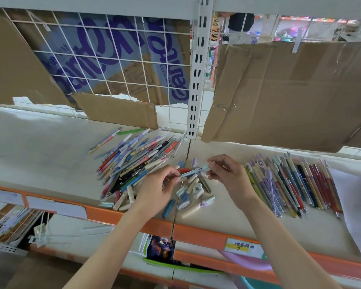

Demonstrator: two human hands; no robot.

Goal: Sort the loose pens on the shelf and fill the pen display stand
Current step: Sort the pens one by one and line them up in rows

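A light blue pen point(191, 172) is held level above the shelf point(50, 147) between both hands. My left hand point(156, 188) pinches its barrel end and my right hand point(227, 174) pinches its pale teal cap point(205, 167). A jumbled heap of loose pens point(133, 161) lies to the left of my hands. Under and in front of my hands lie several loose caps point(194, 190). On the right, a sorted row of pens point(292, 182) lies side by side. The pen display stand is not in sight.
Cardboard sheets point(290, 90) hang on the wire grid back point(113, 59). A white upright post point(196, 80) splits the shelf. The orange front edge point(196, 228) carries a price label point(241, 246). A lower shelf holds a wire basket of pens point(13, 220) at the left.
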